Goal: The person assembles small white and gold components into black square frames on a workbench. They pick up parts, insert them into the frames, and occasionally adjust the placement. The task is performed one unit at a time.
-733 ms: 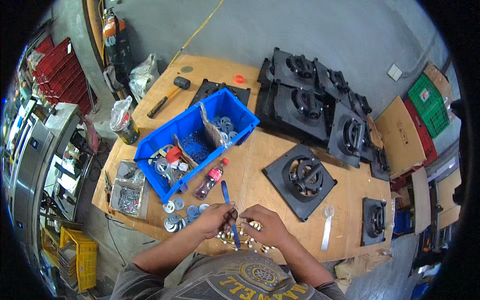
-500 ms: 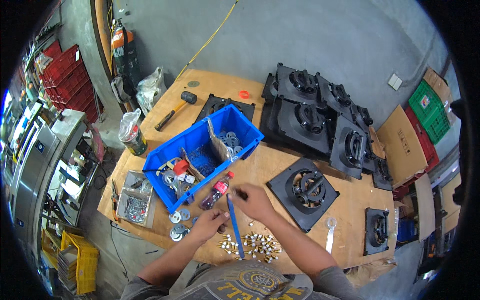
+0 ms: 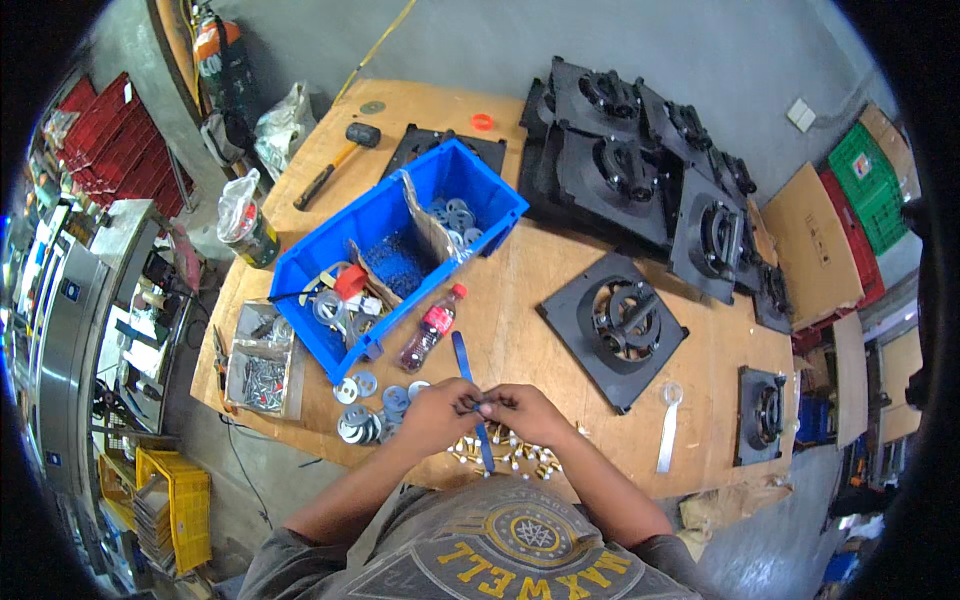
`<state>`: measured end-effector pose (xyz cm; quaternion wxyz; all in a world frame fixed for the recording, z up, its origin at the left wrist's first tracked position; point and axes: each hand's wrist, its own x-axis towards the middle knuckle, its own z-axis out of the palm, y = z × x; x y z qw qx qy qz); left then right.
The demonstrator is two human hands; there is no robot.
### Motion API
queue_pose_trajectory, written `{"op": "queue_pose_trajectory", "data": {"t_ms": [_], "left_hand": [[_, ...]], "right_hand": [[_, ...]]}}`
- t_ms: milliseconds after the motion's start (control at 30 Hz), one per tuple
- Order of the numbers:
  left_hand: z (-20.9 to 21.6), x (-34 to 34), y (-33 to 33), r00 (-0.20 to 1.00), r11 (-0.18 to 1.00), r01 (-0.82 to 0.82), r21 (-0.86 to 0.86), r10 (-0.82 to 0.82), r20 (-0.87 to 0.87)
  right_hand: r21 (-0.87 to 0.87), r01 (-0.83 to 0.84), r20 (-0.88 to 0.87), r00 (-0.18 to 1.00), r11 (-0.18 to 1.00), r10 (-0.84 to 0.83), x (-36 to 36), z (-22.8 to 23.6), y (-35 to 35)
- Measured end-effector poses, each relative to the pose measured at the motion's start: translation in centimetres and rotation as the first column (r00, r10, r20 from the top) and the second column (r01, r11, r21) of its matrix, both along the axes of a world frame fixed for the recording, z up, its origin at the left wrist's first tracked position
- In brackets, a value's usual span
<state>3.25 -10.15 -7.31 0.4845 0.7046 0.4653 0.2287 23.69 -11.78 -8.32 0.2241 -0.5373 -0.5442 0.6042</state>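
1. The blue strip (image 3: 464, 365) is at the near edge of the wooden table (image 3: 520, 300), in front of the person, and it passes under the meeting hands.
2. Its long axis runs mainly away from the person, with a slight slant: the far end points forward and a little to the left, toward the cap of the bottle (image 3: 428, 333). The near end points toward the person's shirt (image 3: 452, 565), beside the small brass-coloured pieces with white ends (image 3: 520, 455).
3. The left hand (image 3: 440, 412) covers part of the strip from the left side; its fingers are bent and drawn narrow. Whether they grip something, one cannot tell.
4. The right hand (image 3: 525, 412) meets it from the other side, thumb and fingers close together. What is between these fingertips, one also cannot tell.
5. Left of the left hand are grey metal discs (image 3: 360, 420); beyond them stands the blue bin (image 3: 340, 240).
6. The bottle seems to lie on its side, its cap pointing away and to the right. It carries a red label with pale marking.
7. The shirt bears large yellow lettering below a round emblem.
8. The cardboard box (image 3: 810, 240) has small dark printed marks, and the green crate (image 3: 868, 180) has a whitish label.
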Motion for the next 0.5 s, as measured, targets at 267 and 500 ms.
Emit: {"op": "queue_pose_trajectory", "data": {"t_ms": [267,500], "left_hand": [[-5.5,-0.3,-0.6,0.922,0.948,0.206,0.242,-0.105,-0.373],[-7.4,-6.0,2.0,0.728,0.919,0.283,0.274,-0.02,-0.685]], "right_hand": [[-0.034,0.372,0.0,0.928,0.928,-0.372,6.5,-4.9,-10.9],[-0.096,0.503,-0.044,0.86,0.859,-0.509,9.1,-5.7,-14.0]]}}
